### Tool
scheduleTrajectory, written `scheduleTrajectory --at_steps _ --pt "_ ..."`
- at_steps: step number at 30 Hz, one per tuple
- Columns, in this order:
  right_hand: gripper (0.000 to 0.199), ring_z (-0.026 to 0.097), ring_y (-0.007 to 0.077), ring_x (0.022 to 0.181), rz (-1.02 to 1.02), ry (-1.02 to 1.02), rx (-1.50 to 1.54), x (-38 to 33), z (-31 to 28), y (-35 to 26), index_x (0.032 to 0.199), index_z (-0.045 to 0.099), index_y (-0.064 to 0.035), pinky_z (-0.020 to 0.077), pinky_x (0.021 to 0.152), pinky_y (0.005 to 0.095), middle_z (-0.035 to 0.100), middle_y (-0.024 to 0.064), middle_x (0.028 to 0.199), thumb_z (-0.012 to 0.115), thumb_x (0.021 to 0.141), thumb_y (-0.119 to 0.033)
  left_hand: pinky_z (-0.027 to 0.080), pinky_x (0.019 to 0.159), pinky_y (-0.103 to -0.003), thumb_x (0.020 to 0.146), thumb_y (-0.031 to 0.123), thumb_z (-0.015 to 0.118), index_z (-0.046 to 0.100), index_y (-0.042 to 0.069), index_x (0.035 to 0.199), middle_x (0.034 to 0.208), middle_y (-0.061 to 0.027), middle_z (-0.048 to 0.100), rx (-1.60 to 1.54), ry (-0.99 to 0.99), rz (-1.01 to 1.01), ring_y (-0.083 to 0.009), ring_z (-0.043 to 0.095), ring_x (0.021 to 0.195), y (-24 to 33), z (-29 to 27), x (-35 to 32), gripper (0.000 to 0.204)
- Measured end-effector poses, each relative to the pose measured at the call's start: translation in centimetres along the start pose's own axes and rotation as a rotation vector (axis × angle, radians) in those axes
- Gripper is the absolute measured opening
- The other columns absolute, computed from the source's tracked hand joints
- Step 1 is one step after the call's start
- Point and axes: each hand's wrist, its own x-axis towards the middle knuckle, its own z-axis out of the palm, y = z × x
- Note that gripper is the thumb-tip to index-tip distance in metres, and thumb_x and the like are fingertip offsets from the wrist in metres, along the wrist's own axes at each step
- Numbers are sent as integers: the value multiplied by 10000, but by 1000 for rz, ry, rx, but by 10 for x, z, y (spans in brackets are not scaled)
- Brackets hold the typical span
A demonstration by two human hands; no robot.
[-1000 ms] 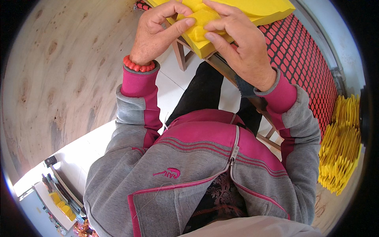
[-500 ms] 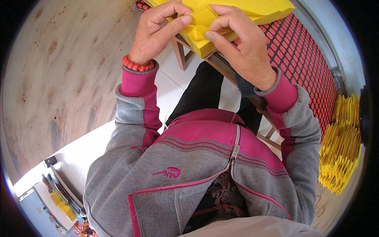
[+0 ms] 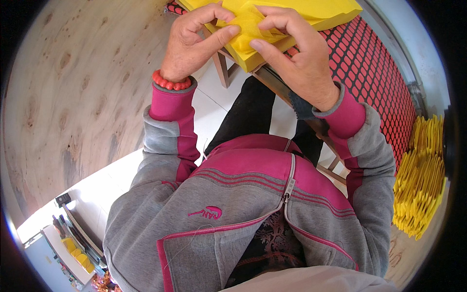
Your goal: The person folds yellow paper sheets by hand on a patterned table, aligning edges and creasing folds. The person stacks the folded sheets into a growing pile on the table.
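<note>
Both my hands are up at the far end of the view, working the top yellow sheet point(image 3: 253, 24) on a thick stack of yellow paper point(image 3: 311, 14). My left hand point(image 3: 192, 46) has its fingers curled in, thumb pressed against the sheet's crumpled fold. My right hand point(image 3: 296, 53) pinches the same fold from the other side, so both are closed on that one sheet, nearly touching each other. The stack sits on a small wooden stool-like stand point(image 3: 233, 70), and its near corner pokes out right between my wrists. Just right of it is a red mesh surface point(image 3: 379, 73), and further right a leaning row of folded yellow pieces point(image 3: 423, 180). Left side is a big plywood board point(image 3: 82, 92), with plenty of room there. There's a red bead bracelet point(image 3: 170, 82) on my left wrist.
</note>
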Motion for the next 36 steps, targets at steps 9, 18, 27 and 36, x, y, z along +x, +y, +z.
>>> scheduleTrajectory --at_steps 9,18,27,36 --pt "203 669 153 927 92 217 168 10 -17 -3 1072 621 10 530 831 280 694 166 1144 714 896 -29 485 874 -255 962 14 672 644 -8 1125 1057 -24 683 -16 153 -75 -117 621 971 6 14 0 167" --pt "300 714 275 990 -100 -107 -66 -48 -52 -59 1116 601 0 547 868 323 703 226 1174 718 845 55 492 878 -267 824 -44 793 693 0 1019 998 -29 696 356 72 206 -131 641 944 12 12 5 223" --pt "149 681 317 924 453 -299 -143 -196 -40 -33 1041 610 -51 549 784 399 672 113 1032 670 921 -116 543 880 -280 886 -49 766 652 4 1069 1010 -92 734 -5 365 129 -142 687 951 -13 17 2 222" --pt "240 660 333 1069 433 -313 -600 -260 -41 19 1159 614 -63 548 865 419 645 105 1210 637 929 -124 544 768 -225 904 -37 756 600 45 948 898 -56 707 78 468 119 -98 679 819 8 31 10 181"
